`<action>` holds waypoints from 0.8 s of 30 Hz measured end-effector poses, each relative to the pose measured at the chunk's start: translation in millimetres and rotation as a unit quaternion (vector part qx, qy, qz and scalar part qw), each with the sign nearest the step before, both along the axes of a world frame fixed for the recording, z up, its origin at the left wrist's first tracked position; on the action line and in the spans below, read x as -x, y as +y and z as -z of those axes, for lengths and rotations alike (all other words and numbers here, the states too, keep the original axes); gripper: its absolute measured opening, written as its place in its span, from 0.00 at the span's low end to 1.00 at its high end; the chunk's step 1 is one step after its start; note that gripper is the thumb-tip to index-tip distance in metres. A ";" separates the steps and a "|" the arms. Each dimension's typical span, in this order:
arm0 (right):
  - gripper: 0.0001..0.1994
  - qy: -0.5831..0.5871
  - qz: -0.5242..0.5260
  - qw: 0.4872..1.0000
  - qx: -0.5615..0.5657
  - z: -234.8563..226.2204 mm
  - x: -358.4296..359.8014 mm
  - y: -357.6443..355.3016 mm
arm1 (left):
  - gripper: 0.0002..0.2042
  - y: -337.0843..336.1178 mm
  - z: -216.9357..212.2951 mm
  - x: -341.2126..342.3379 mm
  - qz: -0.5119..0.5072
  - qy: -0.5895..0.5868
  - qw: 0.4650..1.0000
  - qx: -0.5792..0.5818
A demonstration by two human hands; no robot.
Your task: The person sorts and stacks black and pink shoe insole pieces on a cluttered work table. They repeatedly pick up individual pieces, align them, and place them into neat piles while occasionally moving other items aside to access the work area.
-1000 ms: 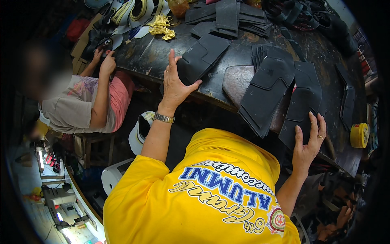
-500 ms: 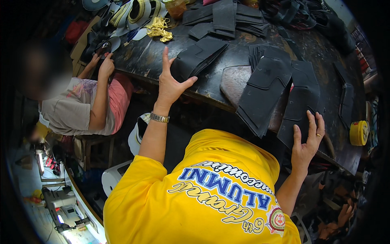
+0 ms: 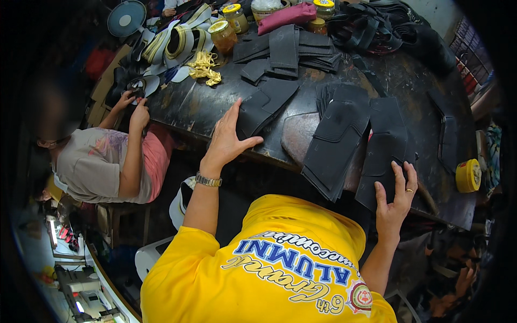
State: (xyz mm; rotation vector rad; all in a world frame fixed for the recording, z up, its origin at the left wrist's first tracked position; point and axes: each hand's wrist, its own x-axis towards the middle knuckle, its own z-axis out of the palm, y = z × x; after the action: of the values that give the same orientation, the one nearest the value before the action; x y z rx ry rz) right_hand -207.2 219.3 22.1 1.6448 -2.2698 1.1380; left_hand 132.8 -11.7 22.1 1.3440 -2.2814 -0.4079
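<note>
My left hand point(image 3: 228, 141) is open at the table's near edge, its fingers raised and thumb spread toward a stack of flat black cut pieces point(image 3: 265, 109). It holds nothing. On the right, the fingers of my right hand point(image 3: 396, 200) are apart, their tips resting on or right by the lower edge of a black stitched piece point(image 3: 389, 139). A fanned stack of similar black pieces point(image 3: 335, 142) lies between the hands. Beneath it shows a worn brownish slab point(image 3: 298, 134). Whether the right fingertips press on the piece is hard to make out.
Further back on the dark table point(image 3: 183, 116) lie more black pieces point(image 3: 284, 51), gold laces point(image 3: 204, 67), glass jars point(image 3: 222, 35) and a maroon pouch point(image 3: 288, 17). A yellow tin point(image 3: 467, 176) stands at right. To the left, a seated co-worker point(image 3: 105, 161) handles a dark item.
The view has shifted, showing more of the table's far side. My left hand's fingers have come in closer to the left stack. The right hand stays beside the stitched piece.
</note>
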 end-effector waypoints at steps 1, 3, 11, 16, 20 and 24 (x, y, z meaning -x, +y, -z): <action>0.24 -0.004 0.000 1.000 0.000 -0.8 -0.4 0.0 | 0.55 -0.1 -1.7 -1.6 0.008 -0.006 1.000 0.002; 0.26 -0.006 0.004 1.000 -0.014 -3.1 -1.4 0.2 | 0.54 -1.4 -6.9 -4.3 0.016 0.001 1.000 -0.011; 0.24 0.007 0.007 0.998 -0.062 -17.6 -1.0 3.8 | 0.30 -25.2 -45.0 23.5 0.075 0.089 0.992 0.046; 0.20 -0.011 0.001 1.000 -0.024 -19.0 3.9 3.1 | 0.21 -88.8 -63.7 64.2 0.110 0.150 0.982 0.035; 0.17 -0.071 0.008 0.997 0.042 -15.0 18.1 5.3 | 0.20 -154.0 -60.1 101.6 0.051 0.132 0.989 0.038; 0.14 -0.118 0.048 0.986 0.103 -7.3 43.8 6.6 | 0.28 -189.9 -44.2 137.4 0.011 0.095 0.989 0.116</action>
State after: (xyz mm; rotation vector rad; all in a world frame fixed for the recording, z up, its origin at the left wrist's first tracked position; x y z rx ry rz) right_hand -250.9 225.9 29.4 1.3725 -2.2436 1.5566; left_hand -4.6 -201.7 66.3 1.1156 -2.1154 -0.2557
